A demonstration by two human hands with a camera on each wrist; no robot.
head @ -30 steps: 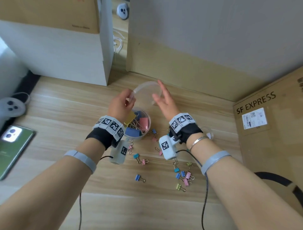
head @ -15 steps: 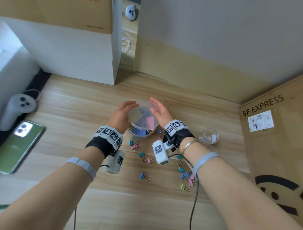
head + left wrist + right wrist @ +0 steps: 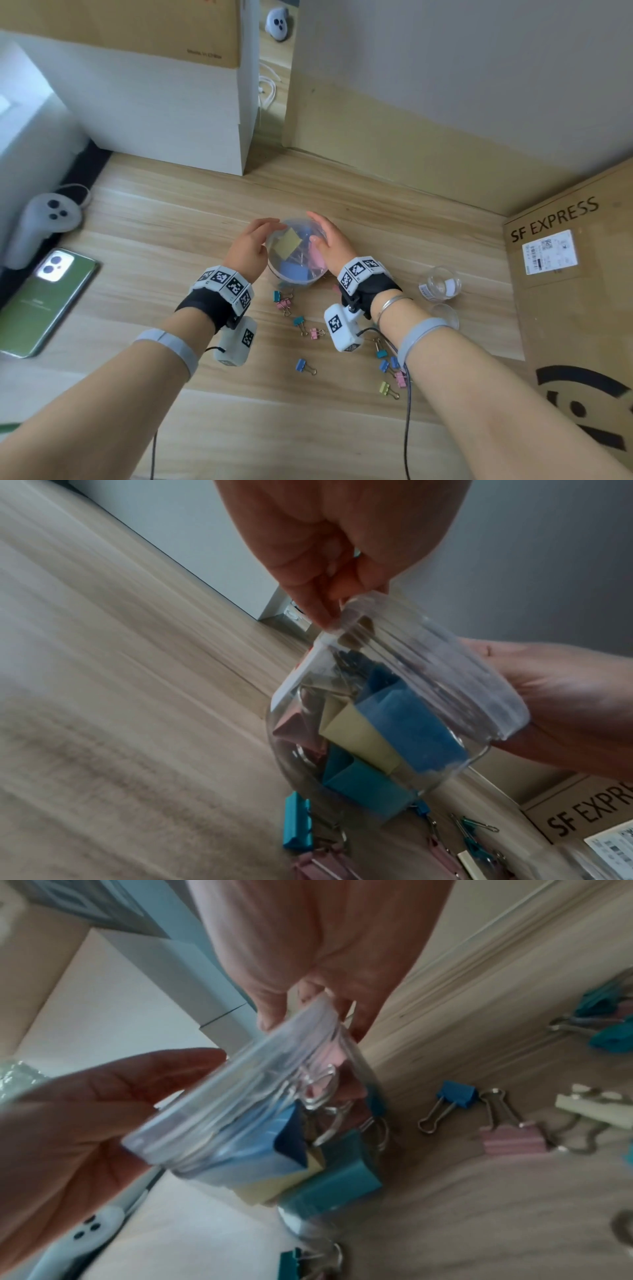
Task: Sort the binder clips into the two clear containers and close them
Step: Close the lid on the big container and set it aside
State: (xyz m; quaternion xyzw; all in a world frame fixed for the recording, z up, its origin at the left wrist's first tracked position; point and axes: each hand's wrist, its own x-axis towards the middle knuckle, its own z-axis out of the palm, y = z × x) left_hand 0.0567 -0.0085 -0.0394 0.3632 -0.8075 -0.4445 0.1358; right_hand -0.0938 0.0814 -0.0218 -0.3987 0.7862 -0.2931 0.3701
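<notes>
A large clear jar (image 3: 295, 275) stands on the wooden table, filled with big blue, yellow and pink binder clips. A clear lid (image 3: 294, 240) sits on its mouth. My left hand (image 3: 263, 233) grips the lid's left rim and my right hand (image 3: 322, 234) holds its right rim. In the left wrist view my left hand (image 3: 329, 607) pinches the lid (image 3: 445, 669) over the jar (image 3: 359, 750). The right wrist view shows my right hand (image 3: 308, 1001) on the lid (image 3: 240, 1096). Several small binder clips (image 3: 303, 365) lie loose in front of the jar.
A small clear container (image 3: 440, 286) and its lid (image 3: 445, 313) stand to the right. An SF Express box (image 3: 565, 274) borders the right side. A green phone (image 3: 44, 294) and a white controller (image 3: 44, 219) lie at the left. A white box (image 3: 154, 102) stands behind.
The lid was held tilted above the open jar; both hands have lowered it onto the jar's mouth and now hold it there.
</notes>
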